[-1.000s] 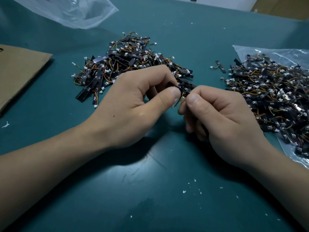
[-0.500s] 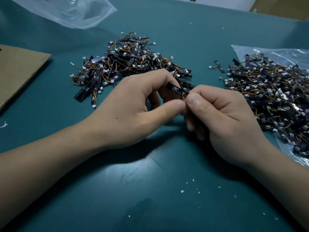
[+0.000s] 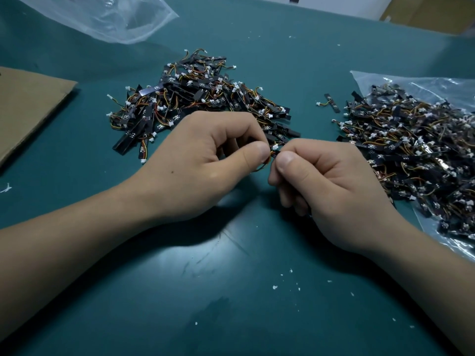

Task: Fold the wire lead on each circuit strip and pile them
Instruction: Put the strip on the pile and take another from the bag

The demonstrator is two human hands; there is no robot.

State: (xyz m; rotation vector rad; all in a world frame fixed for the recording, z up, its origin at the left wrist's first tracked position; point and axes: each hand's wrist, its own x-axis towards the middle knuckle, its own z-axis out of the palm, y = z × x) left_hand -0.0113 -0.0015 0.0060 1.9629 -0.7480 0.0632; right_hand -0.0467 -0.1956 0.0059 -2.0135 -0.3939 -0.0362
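Two hands meet over the worktop (image 3: 231,291): our left hand (image 3: 203,160) pinches the wire lead (image 3: 264,166), our right hand (image 3: 331,186) grips the circuit strip (image 3: 274,153), near the pile (image 3: 200,98).

Counts, all placed off the main heap (image 3: 205,98):
- Grips: 2, left grip (image 3: 205,163) and right grip (image 3: 329,186), both bare, on the near side of it.
- Heaps of circuit strips: 2, the main heap and a second heap (image 3: 411,140) to its right. Strips per heap: too many to count.
- Loose strips: 2. One held strip (image 3: 274,153) pinched by both grips at its near edge, one stray strip (image 3: 331,102) alone to its right.
- Clear bags: 2, far bag (image 3: 102,16) beyond it to the left, right bag (image 3: 385,80) under the second heap.
- Cardboard sheet (image 3: 30,106): 1, to its left.
- Worktop (image 3: 231,291): 1.
- White crumbs (image 3: 275,287): many, mostly nearer than it, not countable.
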